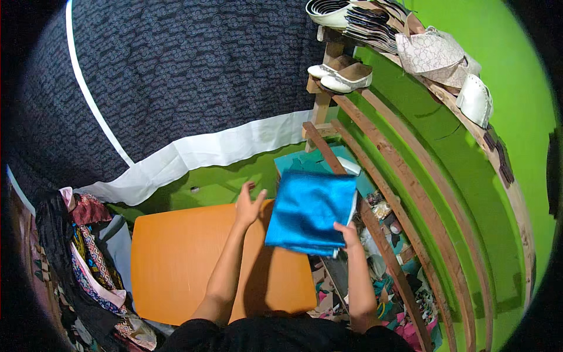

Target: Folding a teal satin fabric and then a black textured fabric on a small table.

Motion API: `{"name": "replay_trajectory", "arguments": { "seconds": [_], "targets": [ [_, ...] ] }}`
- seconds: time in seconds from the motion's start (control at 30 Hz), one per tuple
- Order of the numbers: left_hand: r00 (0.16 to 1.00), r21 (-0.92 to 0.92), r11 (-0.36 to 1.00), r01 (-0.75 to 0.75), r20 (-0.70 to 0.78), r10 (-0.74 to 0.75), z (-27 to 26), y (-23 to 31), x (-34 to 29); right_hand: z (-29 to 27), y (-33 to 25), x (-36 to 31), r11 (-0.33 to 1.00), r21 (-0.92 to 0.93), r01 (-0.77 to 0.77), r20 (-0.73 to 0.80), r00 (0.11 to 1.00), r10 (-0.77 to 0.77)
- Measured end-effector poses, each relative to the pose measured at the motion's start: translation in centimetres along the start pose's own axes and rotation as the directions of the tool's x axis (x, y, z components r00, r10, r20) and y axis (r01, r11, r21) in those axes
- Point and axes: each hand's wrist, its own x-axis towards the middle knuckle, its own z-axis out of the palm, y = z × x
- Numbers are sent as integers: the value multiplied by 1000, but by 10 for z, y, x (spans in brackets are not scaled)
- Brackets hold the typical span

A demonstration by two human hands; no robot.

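My right hand pinches the folded blue cloth by its lower corner, lifting it above the orange table; my left hand, fingers spread, hovers beside the cloth to steady it.

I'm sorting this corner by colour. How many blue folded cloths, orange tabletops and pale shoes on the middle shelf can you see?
Blue folded cloth, held by the right hand: 1
Orange tabletop: 1
Pale shoes on the middle shelf: 2
Total: 4

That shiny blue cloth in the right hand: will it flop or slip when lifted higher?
Likely floppy: the blue cloth hangs folded from the right hand, pinched at one corner. Its sheen suggests it is slippery. Probably light, since one hand holds it.
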Motion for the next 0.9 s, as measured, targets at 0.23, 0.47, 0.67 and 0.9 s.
{"name": "replay_trajectory", "arguments": {
  "seconds": [0.23, 0.47, 0.67, 0.9],
  "targets": [
    [954, -212, 933, 292, 139, -267, 70, -98, -51, 20, -31, 135, 700, 691, 180, 36, 959, -283],
    [973, 502, 845, -185, 212, 87, 75, -96, -99, 82, -55, 248, 545, 657, 522, -361, 852, -380],
    [985, 429, 899, -85, 170, 12, 74, -81, -95, 125, -68, 317, 530, 348, 774, -748, 569, -340],
    [990, 455, 888, -74, 141, 11, 70, -88, -88, 164, -50, 345, 616, 630, 472, -624, 780, 41]
  ]
}}
